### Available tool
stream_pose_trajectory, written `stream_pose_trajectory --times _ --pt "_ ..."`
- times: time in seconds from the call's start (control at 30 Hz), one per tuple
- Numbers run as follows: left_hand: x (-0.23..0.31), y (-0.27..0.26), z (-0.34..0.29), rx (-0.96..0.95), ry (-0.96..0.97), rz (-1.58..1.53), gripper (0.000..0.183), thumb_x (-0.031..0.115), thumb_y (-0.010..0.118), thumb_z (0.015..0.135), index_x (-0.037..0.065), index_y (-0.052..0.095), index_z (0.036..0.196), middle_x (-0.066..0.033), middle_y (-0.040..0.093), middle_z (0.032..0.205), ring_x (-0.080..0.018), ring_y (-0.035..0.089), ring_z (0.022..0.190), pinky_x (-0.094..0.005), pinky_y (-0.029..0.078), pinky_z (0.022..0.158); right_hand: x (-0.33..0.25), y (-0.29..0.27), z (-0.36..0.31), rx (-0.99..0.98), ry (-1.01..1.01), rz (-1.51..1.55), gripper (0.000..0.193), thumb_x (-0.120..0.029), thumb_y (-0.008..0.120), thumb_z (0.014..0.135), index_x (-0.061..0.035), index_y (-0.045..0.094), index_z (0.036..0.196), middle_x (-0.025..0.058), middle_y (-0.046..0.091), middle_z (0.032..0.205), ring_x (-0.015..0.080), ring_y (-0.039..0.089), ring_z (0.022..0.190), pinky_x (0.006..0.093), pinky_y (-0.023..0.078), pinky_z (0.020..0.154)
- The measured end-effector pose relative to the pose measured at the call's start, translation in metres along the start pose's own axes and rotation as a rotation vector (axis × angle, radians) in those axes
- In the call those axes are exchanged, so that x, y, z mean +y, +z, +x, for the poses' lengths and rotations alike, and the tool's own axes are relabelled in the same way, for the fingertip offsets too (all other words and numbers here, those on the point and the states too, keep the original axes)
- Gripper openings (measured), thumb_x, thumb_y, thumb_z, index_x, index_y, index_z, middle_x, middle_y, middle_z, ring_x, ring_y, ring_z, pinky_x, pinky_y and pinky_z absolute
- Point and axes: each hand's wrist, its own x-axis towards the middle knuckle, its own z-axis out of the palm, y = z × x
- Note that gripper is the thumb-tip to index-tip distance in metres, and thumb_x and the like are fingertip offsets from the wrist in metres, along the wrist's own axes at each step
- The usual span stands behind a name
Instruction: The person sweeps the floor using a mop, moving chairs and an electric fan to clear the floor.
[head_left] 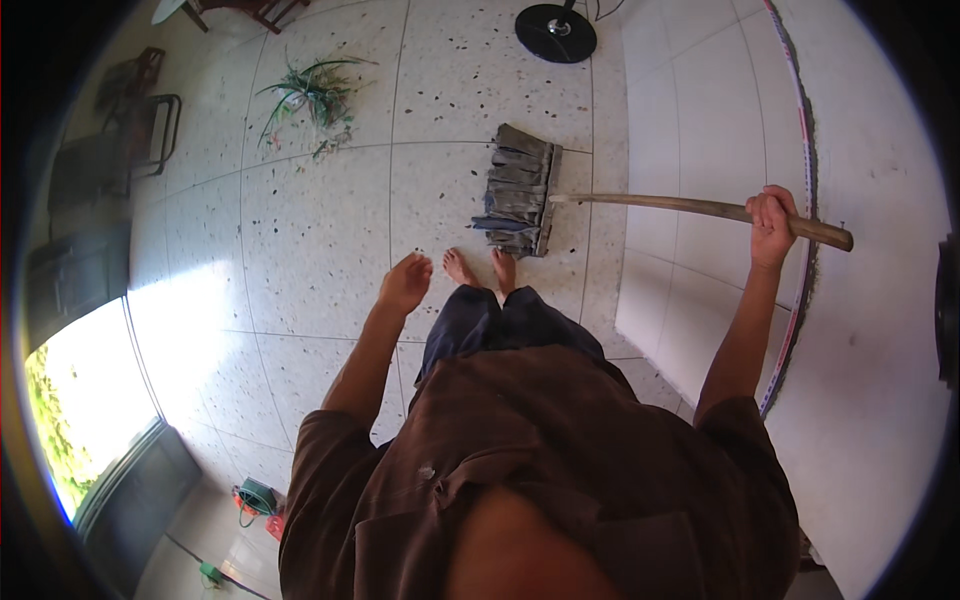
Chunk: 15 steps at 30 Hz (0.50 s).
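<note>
My right hand (pixel 772 218) is wrapped round the upper end of a mop's wooden handle (pixel 670 203), out to the right beside the wall. The handle slants away from my hand toward the floor. At its far end the mop head (pixel 520 185), a wooden bar with grey, dirty cloth strips, lies on the floor just beyond my bare feet (pixel 480 268). The strips spread to the left of the bar. My left hand (pixel 405 283) hangs in the air left of my feet, its fingers loosely bent and apart, holding nothing.
A white tiled wall (pixel 690 150) runs along my right. Ahead to the left is a leafy plant (pixel 312 95); a round black stand base (pixel 556 33) sits ahead. Dark chairs (pixel 150 135) stand at the far left. A green and red object (pixel 257 497) lies behind left.
</note>
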Motion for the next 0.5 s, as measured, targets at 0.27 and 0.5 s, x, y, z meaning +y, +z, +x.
stream_pose_trajectory --times 0.27,0.5 --pt "-0.003 -0.169 -0.034 0.113 0.118 -0.299 0.016 0.011 0.042 0.088 0.006 0.047 0.074 -0.0058 0.052 0.069 -0.0159 0.053 0.07 -0.0239 0.05 0.066 0.042 -0.101 -0.004 0.434 0.239 -0.322 0.029 -0.024 0.061 0.08 -0.0078 0.056 0.104 0.0023 0.057 0.082 0.0092 0.051 0.078 0.0262 0.039 0.072" --pt "-0.022 -0.117 -0.029 0.335 -0.069 -0.231 0.011 0.012 0.045 0.088 0.003 0.049 0.082 -0.0062 0.056 0.078 -0.0156 0.056 0.075 -0.0234 0.052 0.064 0.025 -0.166 -0.028 0.904 0.318 -0.223 0.015 -0.024 0.067 0.071 -0.0124 0.06 0.077 -0.0024 0.054 0.075 0.0082 0.048 0.073 0.026 0.037 0.062"
